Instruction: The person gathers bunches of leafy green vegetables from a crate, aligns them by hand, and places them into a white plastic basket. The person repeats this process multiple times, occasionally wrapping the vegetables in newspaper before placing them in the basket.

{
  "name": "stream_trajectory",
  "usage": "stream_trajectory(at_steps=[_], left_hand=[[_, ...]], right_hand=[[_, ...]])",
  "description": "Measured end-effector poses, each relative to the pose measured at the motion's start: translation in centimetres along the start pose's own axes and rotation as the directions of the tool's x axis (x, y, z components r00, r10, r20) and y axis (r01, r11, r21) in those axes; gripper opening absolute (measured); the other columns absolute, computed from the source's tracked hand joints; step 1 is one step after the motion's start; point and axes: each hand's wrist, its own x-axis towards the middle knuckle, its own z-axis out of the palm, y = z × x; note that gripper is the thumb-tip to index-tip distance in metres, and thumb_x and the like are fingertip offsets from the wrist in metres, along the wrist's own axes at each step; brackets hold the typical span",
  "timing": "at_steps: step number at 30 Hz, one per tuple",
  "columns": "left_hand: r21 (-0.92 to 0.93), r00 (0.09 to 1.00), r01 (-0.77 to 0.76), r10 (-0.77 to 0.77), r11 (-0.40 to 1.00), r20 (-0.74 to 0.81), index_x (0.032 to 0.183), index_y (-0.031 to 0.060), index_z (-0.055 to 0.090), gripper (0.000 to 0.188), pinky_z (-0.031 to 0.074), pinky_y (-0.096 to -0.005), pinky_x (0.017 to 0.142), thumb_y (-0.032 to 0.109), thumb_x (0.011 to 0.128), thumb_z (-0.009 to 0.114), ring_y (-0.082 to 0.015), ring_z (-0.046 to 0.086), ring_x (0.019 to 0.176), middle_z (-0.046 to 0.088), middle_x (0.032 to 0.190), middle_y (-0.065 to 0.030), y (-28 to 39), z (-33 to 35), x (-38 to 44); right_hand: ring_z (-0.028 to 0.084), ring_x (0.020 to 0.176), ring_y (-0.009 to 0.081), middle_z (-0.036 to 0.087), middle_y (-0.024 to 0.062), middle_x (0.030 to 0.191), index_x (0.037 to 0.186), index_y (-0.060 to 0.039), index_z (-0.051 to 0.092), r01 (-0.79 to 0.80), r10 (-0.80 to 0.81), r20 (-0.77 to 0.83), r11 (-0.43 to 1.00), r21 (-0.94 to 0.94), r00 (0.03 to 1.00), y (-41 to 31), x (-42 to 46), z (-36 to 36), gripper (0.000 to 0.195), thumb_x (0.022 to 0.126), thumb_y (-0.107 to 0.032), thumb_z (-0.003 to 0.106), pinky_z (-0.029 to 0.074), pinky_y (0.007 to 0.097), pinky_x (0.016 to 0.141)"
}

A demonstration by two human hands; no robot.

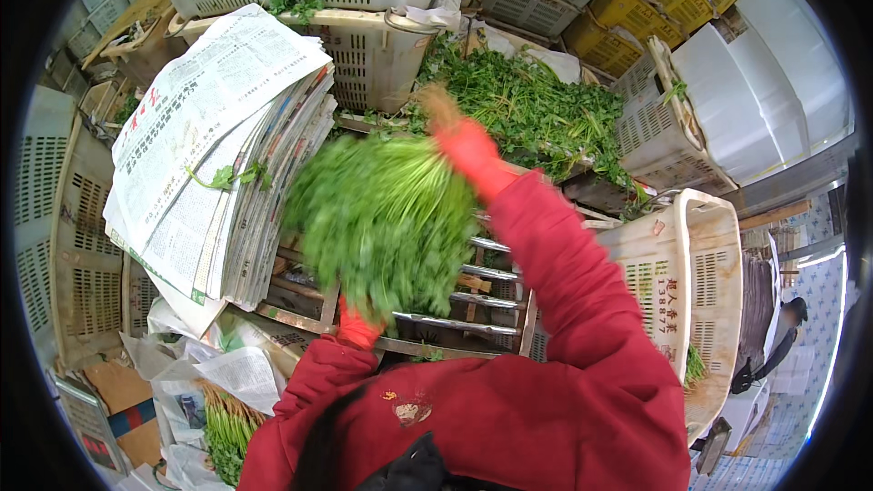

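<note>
My right hand (pixel 467 150), in an orange-red glove, grips a large bunch of leafy green herbs (pixel 389 218) by the root end. The brown roots stick out above that hand, and the leaves fan out to the left, blurred by motion. My left hand (pixel 358 326), gloved alike, is at the lower edge of the leaves and partly hidden by them; whether it holds any is not clear. Under the bunch is a metal rack (pixel 484 296) with shiny bars. Just left of the bunch stands a thick stack of newspapers (pixel 225 150) with a loose green sprig (pixel 228 179) on it.
A heap of loose herbs (pixel 532 102) lies beyond the rack. White plastic crates (pixel 682 273) stand on the right, with more crates (pixel 89 239) on the left. At lower left, paper-wrapped herbs (pixel 228 426) lie beside my sleeve. Yellow crates (pixel 655 0) are stacked at the back right.
</note>
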Motion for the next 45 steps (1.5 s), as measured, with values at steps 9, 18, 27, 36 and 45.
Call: stream_trajectory(at_steps=[9, 18, 27, 36, 45], left_hand=[[-0.057, 0.999, 0.025, -0.026, 0.998, -0.029, 0.139, 0.0085, 0.055, 0.061, 0.025, -0.0540, 0.119, 0.020, 0.082, 0.074, -0.0448, 0.039, 0.139, 0.054, 0.143, -0.0159, -0.4, 0.3, -0.2], [-0.226, 0.990, -0.135, 0.126, 0.965, -0.058, 0.142, 0.0083, 0.052, 0.060, 0.021, -0.0592, 0.119, 0.022, 0.087, 0.071, -0.0471, 0.033, 0.143, 0.047, 0.150, -0.0164, 5.7, 1.2, 2.0], [-0.618, 0.790, -0.358, 0.580, 0.700, 0.200, 0.144, 0.0072, 0.050, 0.063, 0.036, -0.0497, 0.114, 0.029, 0.089, 0.072, -0.0387, 0.048, 0.136, 0.054, 0.145, -0.0165, 12.7, -3.1, 3.4], [-0.645, 0.623, 0.761, -0.347, 0.064, 0.701, 0.161, 0.0077, 0.004, 0.098, 0.056, -0.0355, 0.089, 0.018, 0.093, 0.073, -0.0205, 0.064, 0.106, 0.049, 0.144, -0.0186, 4.1, -3.7, -5.5], [-0.154, 0.777, 0.606, -0.540, 0.780, 0.323, 0.126, 0.0030, 0.064, 0.059, 0.055, -0.0390, 0.067, 0.047, 0.088, 0.070, -0.0265, 0.072, 0.078, 0.072, 0.085, -0.0155, 3.6, -2.0, 9.9]], right_hand=[[0.066, 0.092, 0.0409, 0.070, 0.0169, 0.101, 0.105, -0.0116, 0.066, 0.041, -0.601, -0.681, 0.762, -0.646, 0.418, 2.6, -4.8, -23.6, 0.030, 0.089, -0.037, 0.065, 0.052, 0.0496, 0.078], [0.066, 0.090, 0.0406, 0.070, 0.0176, 0.097, 0.108, -0.0122, 0.067, -0.059, -0.607, -0.742, 0.761, -0.646, 0.284, 5.4, -8.5, -31.5, 0.028, 0.088, -0.032, 0.067, 0.053, 0.0479, 0.075], [0.057, 0.066, 0.0312, 0.057, 0.0080, 0.075, 0.092, -0.0125, 0.067, 0.482, -0.935, -0.330, 0.351, -0.803, 0.131, 5.4, -16.1, -11.9, 0.024, 0.071, -0.022, 0.073, 0.043, 0.0418, 0.060], [0.058, 0.069, 0.0253, 0.055, 0.0031, 0.072, 0.078, -0.0153, 0.062, 0.683, -0.787, -0.059, 0.567, -0.460, 0.614, 18.5, -20.9, 9.6, 0.015, 0.065, -0.018, 0.070, 0.044, 0.0410, 0.057], [0.059, 0.069, 0.0248, 0.056, 0.0020, 0.072, 0.075, -0.0162, 0.062, 0.740, -0.836, -0.059, 0.513, -0.436, 0.545, 19.6, -20.2, 9.8, 0.008, 0.071, -0.020, 0.067, 0.044, 0.0401, 0.057]])
